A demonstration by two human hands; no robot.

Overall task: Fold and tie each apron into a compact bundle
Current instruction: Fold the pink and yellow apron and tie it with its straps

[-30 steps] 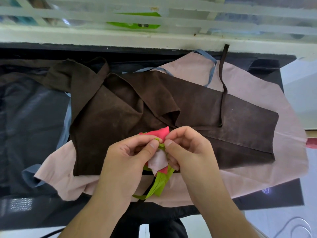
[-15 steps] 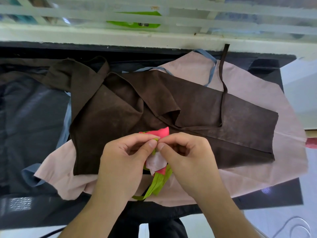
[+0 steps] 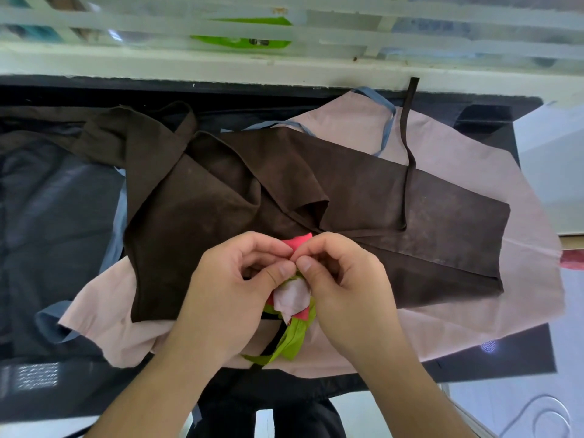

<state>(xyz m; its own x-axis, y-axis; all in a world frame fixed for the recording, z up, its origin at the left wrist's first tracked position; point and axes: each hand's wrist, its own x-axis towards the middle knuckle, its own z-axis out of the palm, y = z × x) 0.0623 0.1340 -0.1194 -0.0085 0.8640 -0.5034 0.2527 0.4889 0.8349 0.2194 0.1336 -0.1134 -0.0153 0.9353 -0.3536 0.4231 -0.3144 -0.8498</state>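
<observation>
Both grips pinched on pink/green bundle [image 3: 292,298]: left hand [image 3: 234,295], right hand [image 3: 344,289], held over brown apron [image 3: 347,200] on desk [image 3: 47,216]. Suggest keeping thumbs tight at knot (fabric springy), cinching green tie [image 3: 290,343] snug before letting go.

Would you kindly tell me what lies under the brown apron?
A pale pink apron with blue straps lies under the brown apron; its middle is covered, so anything beneath there cannot be seen.

A: Items at the back?
B: White window ledge [image 3: 221,63]; white slats [image 3: 410,36]; green object [image 3: 240,42] behind them.
A: Below?
B: Dark counter [image 3: 486,352]; white cable [image 3: 550,415], bottom right.
</observation>
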